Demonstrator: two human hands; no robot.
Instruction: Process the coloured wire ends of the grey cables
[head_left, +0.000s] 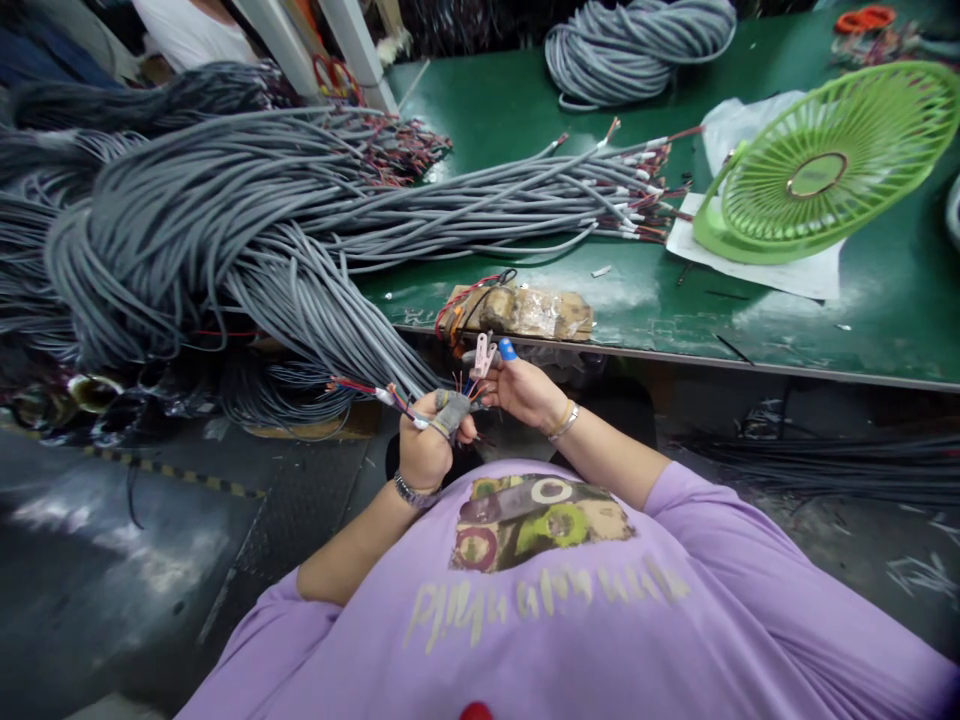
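Note:
My left hand (426,448) is closed around the end of a grey cable (420,375), close to the table's front edge. Grey wrapping covers some of its fingers. Thin coloured wires (382,393) fan out to the left of this hand, and more short wires (474,388) stick up between both hands. My right hand (531,392) pinches at these short wires from the right; a blue cover sits on one fingertip. Just above the pinch is a pale pink clip (484,355), by the table edge; what holds it is unclear.
Large bundles of grey cable (187,200) lie across the green table (480,110). A taped block (536,312) rests at the front edge. To the right stands a green fan (817,175); a coiled cable (637,50) lies behind. Another person (199,35) is at the back left.

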